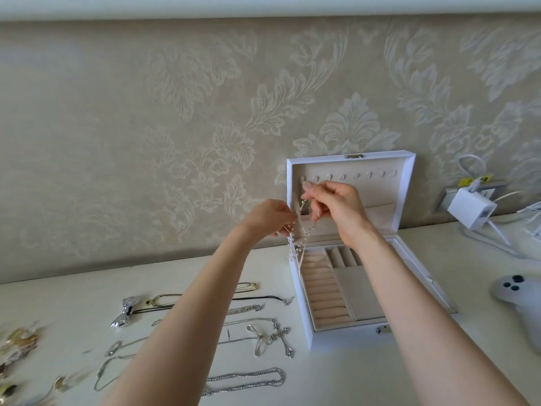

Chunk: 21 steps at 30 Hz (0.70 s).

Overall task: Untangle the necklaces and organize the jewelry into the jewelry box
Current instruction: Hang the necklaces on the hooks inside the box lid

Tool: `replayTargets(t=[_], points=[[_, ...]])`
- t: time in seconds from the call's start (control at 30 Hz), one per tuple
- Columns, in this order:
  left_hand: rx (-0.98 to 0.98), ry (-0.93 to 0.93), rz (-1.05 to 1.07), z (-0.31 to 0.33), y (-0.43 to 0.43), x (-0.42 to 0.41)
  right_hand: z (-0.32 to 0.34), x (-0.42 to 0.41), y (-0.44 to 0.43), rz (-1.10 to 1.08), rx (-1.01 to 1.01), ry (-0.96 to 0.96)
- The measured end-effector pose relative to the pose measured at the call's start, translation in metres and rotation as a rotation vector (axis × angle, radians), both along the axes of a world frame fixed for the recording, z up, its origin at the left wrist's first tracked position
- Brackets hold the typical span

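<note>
Presently, listed outward from the hands.

1. Right hand (336,206): raised before the upright lid (407,186). Thumb and fingertips pinch the upper end of a fine silver necklace (292,247) just under the row of hooks (355,174), I would judge in order to loop the chain over one of them.
2. Left hand (268,218): lower and to the left, fingers pinched on the same necklace. It seems to be keeping the strand drawn out so that it cannot knot.
3. The necklace: spans the two hands. Its beaded tail dangles by the box's rear left corner, clear of the table (366,376).
4. Small silvery piece beside the right fingertips: I cannot tell whether it hangs from a hook or belongs to the held chain.
5. Jewelry box (301,326): white, open, standing on the table against the wall. Ring rolls (322,291) fill its left side, with slots behind.
6. Left of the box, laid out singly on the table and apparently awaiting their turn: a black cord necklace (257,298), a cross pendant (285,338), a heavy silver chain (248,379) and a silver bow (124,312). Much of the sorting looks undone.
7. Far left edge: a blurred heap of jewelry (17,347), too indistinct to itemise.
8. Right of the box: a white charger (471,208) at the wall and a white controller (518,291).
</note>
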State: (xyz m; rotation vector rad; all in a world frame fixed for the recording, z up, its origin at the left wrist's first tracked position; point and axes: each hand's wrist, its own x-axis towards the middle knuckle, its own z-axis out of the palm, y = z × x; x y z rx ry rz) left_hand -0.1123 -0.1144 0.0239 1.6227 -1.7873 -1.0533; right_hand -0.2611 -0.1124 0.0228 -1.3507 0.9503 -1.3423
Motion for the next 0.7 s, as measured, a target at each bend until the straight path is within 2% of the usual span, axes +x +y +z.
replayTargets(t=[0.13, 0.23, 0.37, 0.5, 0.6, 0.7], points=[[-0.014, 0.186, 0.063, 0.006, 0.002, -0.006, 0.013, -0.004, 0.002, 0.018, -0.031, -0.088], [-0.029, 0.230, 0.077, 0.012, 0.003, -0.010, 0.016, -0.008, 0.002, 0.064, -0.058, -0.142], [0.084, 0.183, -0.005, 0.006, 0.008, -0.016, 0.013, -0.011, 0.002, 0.017, -0.086, -0.148], [0.136, -0.005, -0.141, -0.006, 0.010, -0.025, 0.007, -0.013, -0.002, -0.067, -0.098, -0.034], [-0.021, -0.095, -0.104, -0.016, 0.003, -0.029, 0.001, -0.014, -0.005, -0.090, -0.062, 0.090], [-0.309, -0.049, 0.072, -0.018, -0.002, -0.031, -0.008, -0.016, -0.007, -0.107, -0.015, 0.213]])
